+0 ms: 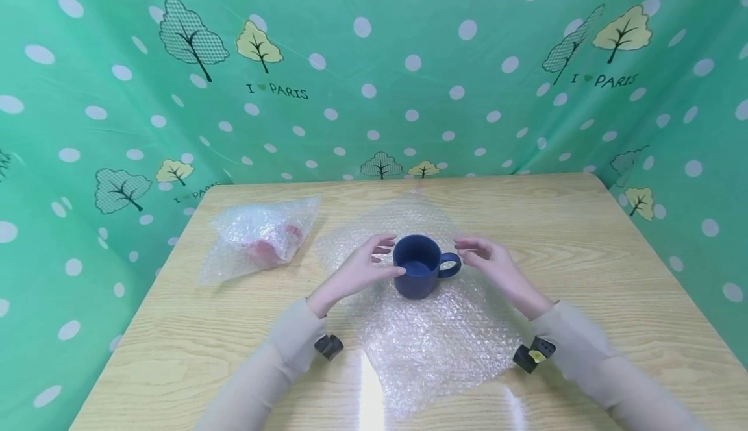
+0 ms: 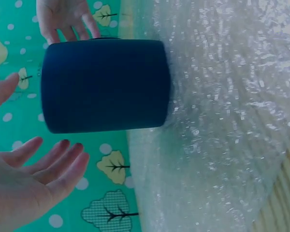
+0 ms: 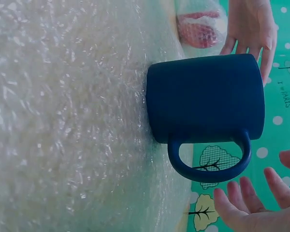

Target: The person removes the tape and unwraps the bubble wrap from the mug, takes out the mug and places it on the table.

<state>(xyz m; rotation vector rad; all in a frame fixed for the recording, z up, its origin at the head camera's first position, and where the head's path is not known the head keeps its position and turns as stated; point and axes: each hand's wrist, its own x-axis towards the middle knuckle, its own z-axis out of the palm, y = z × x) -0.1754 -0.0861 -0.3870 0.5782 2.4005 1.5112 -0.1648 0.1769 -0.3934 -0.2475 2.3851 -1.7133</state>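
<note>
A dark blue mug stands upright on a sheet of bubble wrap, its handle toward the right. To the mug's left, my left hand has its fingers spread and the thumb near the rim; in the left wrist view a gap shows between the mug and the fingers. On the other side, my right hand is beside the handle with loosely bent fingers. The right wrist view shows those fingers apart from the handle. Neither hand holds anything.
At the table's left lies a bubble-wrapped bundle with something red inside. The wooden table is bordered at the back and sides by a green dotted cloth. Small dark devices are strapped on both wrists.
</note>
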